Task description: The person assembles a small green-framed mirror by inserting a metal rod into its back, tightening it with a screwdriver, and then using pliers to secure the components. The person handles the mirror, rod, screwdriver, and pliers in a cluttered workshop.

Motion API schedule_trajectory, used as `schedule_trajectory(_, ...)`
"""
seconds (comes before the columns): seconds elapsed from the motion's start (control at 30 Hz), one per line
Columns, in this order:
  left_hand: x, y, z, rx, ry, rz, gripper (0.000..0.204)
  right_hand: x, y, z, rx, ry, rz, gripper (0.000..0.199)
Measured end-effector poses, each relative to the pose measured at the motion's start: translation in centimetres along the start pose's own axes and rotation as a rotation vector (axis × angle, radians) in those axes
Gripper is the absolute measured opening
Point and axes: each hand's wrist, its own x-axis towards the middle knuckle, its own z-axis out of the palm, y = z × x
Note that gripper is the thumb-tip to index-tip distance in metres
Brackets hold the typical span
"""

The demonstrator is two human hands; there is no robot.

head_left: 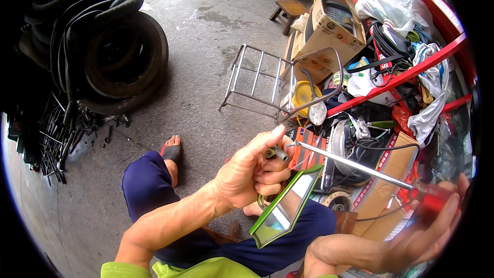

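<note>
My left hand (249, 169) is closed around the stem of a green-framed rear-view mirror (286, 208). The mirror's glass hangs tilted below the fingers, while a small grey metal end (280, 153) pokes out above them. At the right, my right hand (429, 229) grips a screwdriver (357, 163) by its red handle, which is slightly blurred. Its long metal shaft points left, and the tip lies close to the metal end in my left hand. From this angle I cannot tell whether the two touch.
Stacked tyres (126, 62) stand at the far left above a heap of metal rods (59, 136). Ahead, a metal rack (254, 80) rests on the floor beside a cardboard box (332, 33). A red-framed shelf (396, 74) holds bags and cables. A low wooden stool (290, 9) stands farther off.
</note>
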Motion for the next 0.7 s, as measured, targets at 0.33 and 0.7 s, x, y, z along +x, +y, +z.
schedule_trajectory(0.33,-0.1,0.2,-0.7,-0.029,-0.104,0.021,0.015,0.2,0.5,-0.3,0.019,-0.093,-0.056,0.029)
schedule_trajectory(0.7,-0.2,0.0,-0.8,0.064,-0.021,0.087,0.011,0.0,0.1,-0.4,0.064,-0.056,-0.016,0.029)
